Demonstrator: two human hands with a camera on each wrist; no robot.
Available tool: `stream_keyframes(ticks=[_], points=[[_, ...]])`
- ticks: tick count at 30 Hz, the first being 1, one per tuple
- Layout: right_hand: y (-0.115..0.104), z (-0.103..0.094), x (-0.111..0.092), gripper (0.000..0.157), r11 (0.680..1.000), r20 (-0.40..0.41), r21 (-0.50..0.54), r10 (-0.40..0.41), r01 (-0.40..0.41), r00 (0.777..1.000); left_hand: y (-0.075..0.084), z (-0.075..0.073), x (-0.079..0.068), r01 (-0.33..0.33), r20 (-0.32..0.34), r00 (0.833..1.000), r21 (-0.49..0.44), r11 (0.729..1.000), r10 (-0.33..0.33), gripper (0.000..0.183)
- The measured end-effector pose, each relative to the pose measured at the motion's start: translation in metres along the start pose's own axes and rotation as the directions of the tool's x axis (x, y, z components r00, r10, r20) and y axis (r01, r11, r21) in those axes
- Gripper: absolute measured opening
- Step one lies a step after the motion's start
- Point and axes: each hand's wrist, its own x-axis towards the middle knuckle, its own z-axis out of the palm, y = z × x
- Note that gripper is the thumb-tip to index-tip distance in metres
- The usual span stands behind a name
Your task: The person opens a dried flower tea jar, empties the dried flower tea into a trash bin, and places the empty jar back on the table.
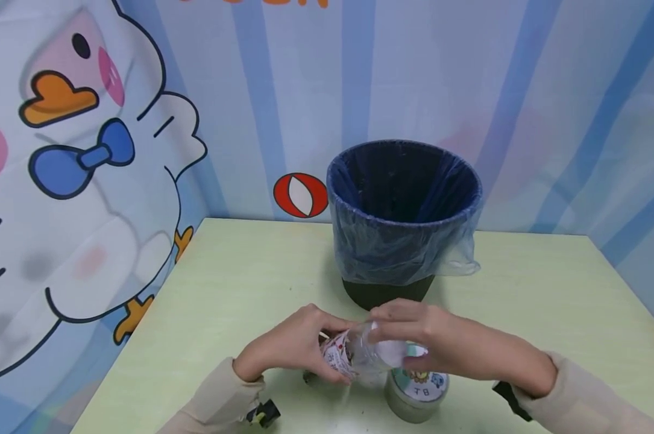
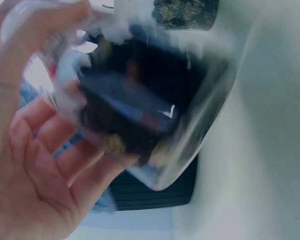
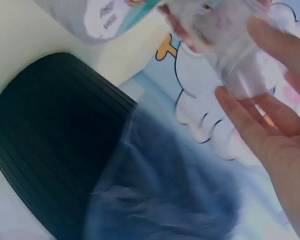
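Observation:
My left hand (image 1: pixel 307 346) grips a clear plastic bottle (image 1: pixel 366 355) around its patterned label. The bottle lies tilted sideways above the table, its whitish end (image 1: pixel 390 353) pointing right. At that end, my right hand (image 1: pixel 427 331) holds it between thumb and fingers. In the left wrist view, the left fingers wrap the see-through bottle (image 2: pixel 140 100), which is blurred by motion. The right wrist view shows the right thumb and fingers about the bottle's round end (image 3: pixel 247 82). Just below the right hand stands a round container (image 1: pixel 416 395) with a printed lid, partly covered by the hand.
Beyond the hands, a dark bin (image 1: pixel 386 292) with a blue plastic liner (image 1: pixel 402 253) stands on the pale table (image 1: pixel 251 265). A printed cloth backdrop (image 1: pixel 305 90) rises behind and at the sides. Dark granular contents (image 2: pixel 185 12) show in the left wrist view.

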Motion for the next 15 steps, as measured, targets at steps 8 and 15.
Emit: stream_keyframes(ticks=[8,15], points=[[-0.005,-0.0002,0.0037,0.066,0.995,0.009,-0.032,-0.094,0.095,0.995,-0.0053,-0.0016,-0.0014,0.018,0.036,0.999,-0.148,0.989,-0.013,0.064],[-0.0018,0.0033,-0.0012,0.071,0.999,0.028,0.006,-0.054,0.054,0.998,-0.0028,-0.0029,-0.0027,0.035,0.05,0.998,-0.16,0.986,-0.027,0.06]])
